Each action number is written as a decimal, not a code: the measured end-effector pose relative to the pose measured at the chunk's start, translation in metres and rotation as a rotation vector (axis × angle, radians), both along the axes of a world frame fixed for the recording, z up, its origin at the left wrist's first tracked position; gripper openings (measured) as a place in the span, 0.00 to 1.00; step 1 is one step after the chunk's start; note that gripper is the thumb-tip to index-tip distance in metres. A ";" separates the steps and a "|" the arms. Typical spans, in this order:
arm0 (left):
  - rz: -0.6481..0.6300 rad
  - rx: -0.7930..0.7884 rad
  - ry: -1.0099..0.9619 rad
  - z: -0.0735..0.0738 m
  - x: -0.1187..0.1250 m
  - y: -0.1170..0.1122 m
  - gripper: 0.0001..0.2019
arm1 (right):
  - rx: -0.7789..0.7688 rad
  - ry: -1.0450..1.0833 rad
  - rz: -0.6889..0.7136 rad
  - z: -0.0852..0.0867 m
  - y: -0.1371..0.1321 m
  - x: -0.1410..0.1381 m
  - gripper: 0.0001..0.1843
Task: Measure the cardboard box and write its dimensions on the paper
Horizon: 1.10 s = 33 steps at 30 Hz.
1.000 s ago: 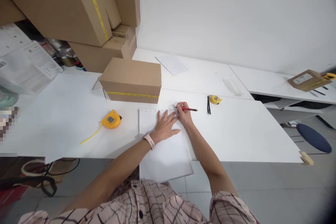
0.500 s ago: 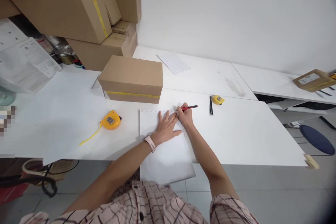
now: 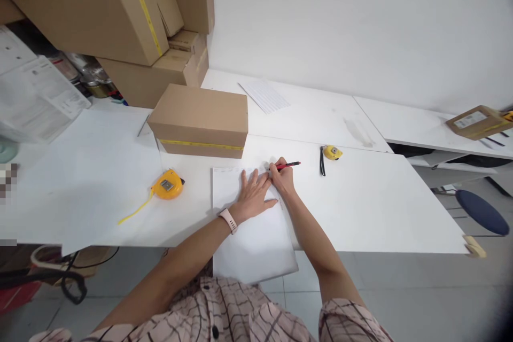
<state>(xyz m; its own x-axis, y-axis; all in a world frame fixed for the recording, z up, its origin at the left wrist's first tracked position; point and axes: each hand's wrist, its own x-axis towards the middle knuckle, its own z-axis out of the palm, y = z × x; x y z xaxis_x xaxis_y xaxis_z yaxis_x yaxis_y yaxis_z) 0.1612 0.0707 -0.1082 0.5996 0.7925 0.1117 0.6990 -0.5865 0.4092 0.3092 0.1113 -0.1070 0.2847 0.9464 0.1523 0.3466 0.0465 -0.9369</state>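
Observation:
White paper [image 3: 256, 248] lies at the table's front edge, its lower end reaching past the edge toward me. My left hand [image 3: 254, 196] rests flat on it with the fingers spread. In my right hand [image 3: 282, 175] is a red and black pen [image 3: 290, 165], its tip at the top of the sheet beside my left fingertips. Faint writing runs along the sheet's top edge, too small to read. A closed cardboard box [image 3: 200, 120] with a yellow tape line stands just beyond the paper. To the left sits an orange tape measure [image 3: 168, 184], its yellow blade partly out.
A smaller yellow tape measure [image 3: 332, 153] with a black strap lies to the right. Behind the box is a lined sheet [image 3: 264, 95]. Cardboard boxes [image 3: 120, 16] are stacked at the back left. A blue stool [image 3: 482, 212] and a labelled package [image 3: 476, 122] are far right.
Almost nothing differs. My right hand and the pen have shifted very slightly at the top of the paper, while my left hand stays in place. The view has moved a little.

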 end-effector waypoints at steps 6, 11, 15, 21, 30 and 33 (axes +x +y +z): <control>0.011 0.013 0.020 0.002 0.000 -0.001 0.33 | 0.002 -0.011 -0.002 -0.001 0.001 0.000 0.14; 0.011 0.035 0.033 0.003 0.000 -0.001 0.32 | 0.024 0.009 -0.020 -0.001 0.002 -0.001 0.14; 0.009 0.029 0.039 0.003 0.000 -0.001 0.33 | 0.007 0.018 -0.011 -0.001 0.002 -0.001 0.14; 0.010 0.029 0.042 0.003 0.000 -0.001 0.33 | 0.014 0.020 -0.031 0.000 0.001 -0.001 0.14; 0.006 0.025 0.046 0.005 0.000 -0.001 0.32 | 0.009 0.046 -0.054 0.001 0.000 -0.001 0.14; 0.011 0.027 0.036 0.004 0.000 -0.001 0.32 | 0.007 0.044 -0.036 0.001 0.000 -0.001 0.14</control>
